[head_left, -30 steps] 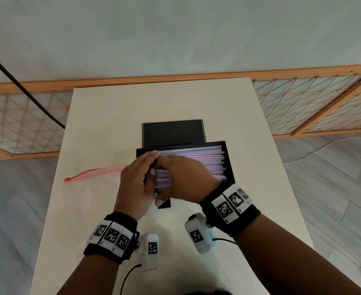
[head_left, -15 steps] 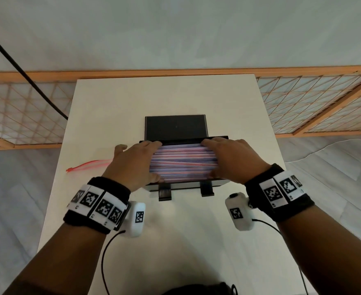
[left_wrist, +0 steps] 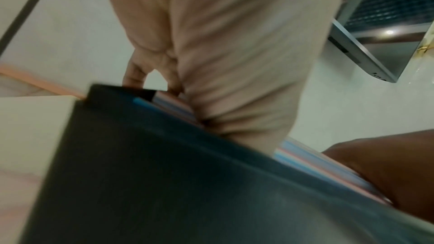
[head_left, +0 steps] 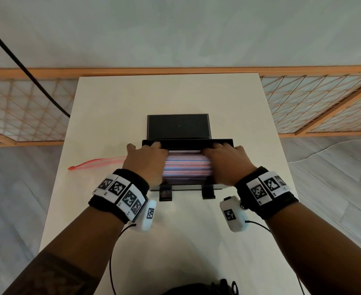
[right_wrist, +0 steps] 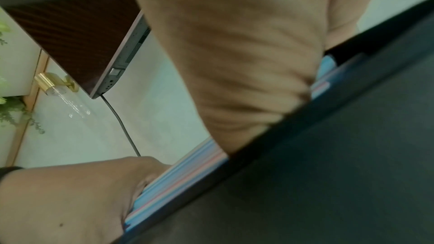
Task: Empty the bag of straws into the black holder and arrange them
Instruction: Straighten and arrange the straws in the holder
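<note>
The black holder (head_left: 222,143) stands mid-table with its lid (head_left: 178,126) tipped open behind it. A pile of pink, blue and white straws (head_left: 188,167) lies lengthwise inside. My left hand (head_left: 145,160) lies flat on the pile's left end and my right hand (head_left: 226,162) on its right end, fingertips reaching the far rim. The left wrist view shows the left hand (left_wrist: 234,62) pressing the straws (left_wrist: 305,159) behind the holder wall (left_wrist: 164,173). In the right wrist view the right hand (right_wrist: 234,53) lies on the straws (right_wrist: 178,175). The ends of the pile are hidden under both hands.
The emptied clear bag with a red zip strip (head_left: 96,162) lies flat on the table (head_left: 175,92) left of the holder. A black cable (head_left: 26,67) hangs at the far left. A wooden lattice rail (head_left: 313,99) runs behind the table.
A second ago both hands were bunched at the pile's left end. They spread apart to its two ends, then slid forward until the fingertips reached the far rim.
</note>
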The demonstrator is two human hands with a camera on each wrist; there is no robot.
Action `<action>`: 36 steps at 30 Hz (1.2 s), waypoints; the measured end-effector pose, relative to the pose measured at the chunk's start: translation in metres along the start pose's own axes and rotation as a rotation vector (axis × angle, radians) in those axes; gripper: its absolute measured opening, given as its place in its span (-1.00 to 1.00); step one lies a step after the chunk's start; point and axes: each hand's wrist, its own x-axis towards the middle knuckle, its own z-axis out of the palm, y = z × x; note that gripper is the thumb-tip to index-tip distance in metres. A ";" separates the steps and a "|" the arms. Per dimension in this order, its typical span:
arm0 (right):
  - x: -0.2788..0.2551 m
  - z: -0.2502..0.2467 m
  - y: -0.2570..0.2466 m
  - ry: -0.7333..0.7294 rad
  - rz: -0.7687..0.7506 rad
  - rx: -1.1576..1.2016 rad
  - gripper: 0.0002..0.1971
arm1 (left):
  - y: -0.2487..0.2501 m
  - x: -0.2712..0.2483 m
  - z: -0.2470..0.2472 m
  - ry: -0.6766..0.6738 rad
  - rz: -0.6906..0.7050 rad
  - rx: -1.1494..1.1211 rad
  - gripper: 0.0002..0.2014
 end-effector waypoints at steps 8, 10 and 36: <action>0.000 -0.006 0.000 0.045 0.032 0.038 -0.53 | -0.002 -0.005 -0.007 0.099 0.017 -0.092 -0.56; -0.001 -0.010 -0.001 0.098 0.053 0.042 -0.62 | -0.003 -0.007 -0.012 0.167 0.002 -0.111 -0.55; -0.028 -0.034 0.017 0.007 -0.054 0.202 -0.39 | -0.025 -0.024 -0.023 0.074 0.151 -0.214 -0.29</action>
